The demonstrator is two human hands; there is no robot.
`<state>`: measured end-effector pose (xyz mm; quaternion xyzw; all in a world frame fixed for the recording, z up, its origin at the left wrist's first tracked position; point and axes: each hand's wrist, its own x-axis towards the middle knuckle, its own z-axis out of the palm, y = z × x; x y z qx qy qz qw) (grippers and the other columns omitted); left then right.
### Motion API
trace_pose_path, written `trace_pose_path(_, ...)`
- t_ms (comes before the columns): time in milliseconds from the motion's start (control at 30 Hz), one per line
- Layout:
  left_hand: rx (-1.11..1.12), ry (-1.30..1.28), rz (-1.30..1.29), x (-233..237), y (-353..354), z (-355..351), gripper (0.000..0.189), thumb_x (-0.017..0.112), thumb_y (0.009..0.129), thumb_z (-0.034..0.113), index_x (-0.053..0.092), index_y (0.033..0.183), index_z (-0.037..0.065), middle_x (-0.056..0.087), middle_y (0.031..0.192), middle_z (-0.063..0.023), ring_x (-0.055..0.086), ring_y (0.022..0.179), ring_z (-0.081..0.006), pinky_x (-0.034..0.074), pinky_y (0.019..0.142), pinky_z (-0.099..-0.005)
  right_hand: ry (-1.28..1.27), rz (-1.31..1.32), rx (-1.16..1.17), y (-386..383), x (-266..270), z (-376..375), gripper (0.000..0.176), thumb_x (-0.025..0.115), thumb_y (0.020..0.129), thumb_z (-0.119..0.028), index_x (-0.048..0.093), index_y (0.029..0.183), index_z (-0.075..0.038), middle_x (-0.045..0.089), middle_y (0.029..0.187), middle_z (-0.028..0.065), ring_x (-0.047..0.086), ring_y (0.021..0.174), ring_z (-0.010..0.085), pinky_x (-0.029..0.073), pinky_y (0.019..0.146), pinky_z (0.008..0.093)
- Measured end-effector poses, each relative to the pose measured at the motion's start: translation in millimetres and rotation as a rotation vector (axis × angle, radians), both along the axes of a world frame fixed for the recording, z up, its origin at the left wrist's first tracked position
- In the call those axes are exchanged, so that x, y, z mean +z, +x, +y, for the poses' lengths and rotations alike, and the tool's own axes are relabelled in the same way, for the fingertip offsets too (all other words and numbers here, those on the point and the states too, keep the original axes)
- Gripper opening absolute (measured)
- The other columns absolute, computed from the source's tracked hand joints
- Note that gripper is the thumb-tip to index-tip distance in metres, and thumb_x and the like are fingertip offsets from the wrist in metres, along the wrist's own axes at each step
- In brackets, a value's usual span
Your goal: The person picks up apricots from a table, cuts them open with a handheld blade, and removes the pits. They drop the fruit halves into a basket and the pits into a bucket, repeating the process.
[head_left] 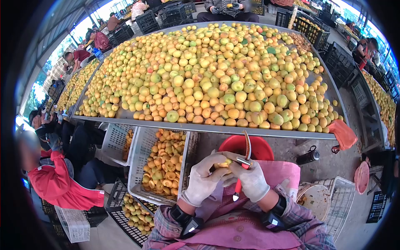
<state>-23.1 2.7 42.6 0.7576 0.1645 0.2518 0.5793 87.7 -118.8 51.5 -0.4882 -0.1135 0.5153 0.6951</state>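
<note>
The white-gloved left hand (206, 178) is pinching a small yellow fruit (224, 163) between the hands; the white-gloved right hand (252, 181) is gripping a red-handled, curved-bladed metal knife (248, 146) beside it. A slipping grip could be nicking the left hand.

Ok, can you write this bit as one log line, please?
left hand: fruit piece | right hand: curved red-handled knife | white crate: cut fruit | table: heaped fruit
</note>
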Motion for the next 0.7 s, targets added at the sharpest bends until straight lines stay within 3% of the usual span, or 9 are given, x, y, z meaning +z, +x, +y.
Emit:
trace_pose_path(100, -0.027, -0.158, -0.028, -7, 0, -1, 0.018, 0.068, 0.085, 0.000, 0.061, 0.102, -0.001, 0.066, 0.096, -0.0062, 0.061, 0.087, -0.0133, 0.049, 0.085, -0.0280, 0.025, 0.006, -0.019, 0, -5, 0, 0.039, 0.052, 0.097, -0.011, 0.053, 0.134, 0.001, 0.067, 0.104, 0.0136, 0.070, 0.076, 0.0214, 0.061, 0.065, 0.0333)
trace_pose_path(200, 0.022, 0.009, -0.012, -10, -3, 4, 0.016, 0.067, 0.086, -0.001, 0.061, 0.100, 0.000, 0.066, 0.098, -0.0051, 0.060, 0.088, -0.0122, 0.049, 0.084, -0.0269, 0.100, 0.102, -0.046, -2, -10, 5, 0.039, 0.053, 0.097, -0.012, 0.052, 0.133, 0.003, 0.067, 0.105, 0.0156, 0.070, 0.077, 0.0239, 0.061, 0.064, 0.0345)
trace_pose_path(333, 0.187, -0.237, -0.143, -10, -12, 9, 0.016, 0.068, 0.085, -0.001, 0.062, 0.101, 0.001, 0.066, 0.103, -0.0069, 0.060, 0.092, -0.0101, 0.049, 0.079, -0.0252, 0.104, 0.181, -0.069, -1, -11, 9, 0.039, 0.050, 0.097, -0.016, 0.051, 0.132, 0.002, 0.067, 0.106, 0.0179, 0.070, 0.078, 0.0265, 0.061, 0.065, 0.0378)
trace_pose_path(400, 0.385, -0.113, -0.031, -17, -26, 26, 0.016, 0.068, 0.085, 0.000, 0.065, 0.101, 0.001, 0.068, 0.096, -0.0052, 0.061, 0.086, -0.0084, 0.050, 0.074, -0.0251, 0.128, 0.203, -0.077, 1, -16, 10, 0.040, 0.049, 0.097, -0.014, 0.049, 0.134, 0.001, 0.066, 0.108, 0.0190, 0.070, 0.077, 0.0284, 0.061, 0.064, 0.0394)
trace_pose_path(433, 0.464, 0.058, 0.083, -13, -35, 37, 0.016, 0.067, 0.084, 0.002, 0.068, 0.101, 0.002, 0.070, 0.092, -0.0074, 0.065, 0.080, -0.0139, 0.051, 0.072, -0.0269, 0.125, 0.203, -0.085, 3, -17, 10, 0.041, 0.049, 0.097, -0.013, 0.047, 0.135, 0.001, 0.065, 0.109, 0.0195, 0.070, 0.076, 0.0288, 0.061, 0.063, 0.0397)
trace_pose_path(467, 0.541, 0.215, 0.167, -48, -53, 59, 0.016, 0.065, 0.086, 0.008, 0.070, 0.101, 0.004, 0.070, 0.096, -0.0118, 0.068, 0.086, -0.0229, 0.052, 0.076, -0.0311, 0.119, 0.205, -0.093, 4, -17, 11, 0.042, 0.049, 0.097, -0.013, 0.046, 0.136, 0.001, 0.065, 0.109, 0.0200, 0.070, 0.076, 0.0292, 0.061, 0.063, 0.0400)
trace_pose_path(533, 0.592, 0.500, 0.389, -52, -73, 75, 0.016, 0.063, 0.088, 0.014, 0.071, 0.100, 0.005, 0.069, 0.099, -0.0150, 0.067, 0.095, -0.0299, 0.051, 0.081, -0.0353, 0.129, 0.216, -0.080, 5, -15, 12, 0.042, 0.049, 0.097, -0.012, 0.045, 0.137, 0.001, 0.065, 0.109, 0.0204, 0.070, 0.075, 0.0296, 0.061, 0.062, 0.0402)
trace_pose_path(600, 0.646, 0.559, 0.461, -46, -77, 75, 0.019, 0.063, 0.089, 0.017, 0.072, 0.102, 0.006, 0.068, 0.105, -0.0174, 0.064, 0.104, -0.0291, 0.050, 0.086, -0.0361, 0.157, 0.198, -0.069, 6, -10, 13, 0.041, 0.049, 0.098, -0.013, 0.045, 0.137, 0.000, 0.065, 0.108, 0.0200, 0.070, 0.074, 0.0287, 0.061, 0.062, 0.0393)
trace_pose_path(700, 0.365, -0.066, 0.206, -22, -65, 58, 0.030, 0.060, 0.094, 0.018, 0.064, 0.121, 0.004, 0.064, 0.119, -0.0130, 0.060, 0.111, -0.0207, 0.047, 0.093, -0.0308, 0.161, 0.127, -0.026, 3, -3, 18, 0.040, 0.049, 0.099, -0.013, 0.046, 0.137, 0.000, 0.066, 0.108, 0.0183, 0.070, 0.075, 0.0273, 0.061, 0.063, 0.0378)
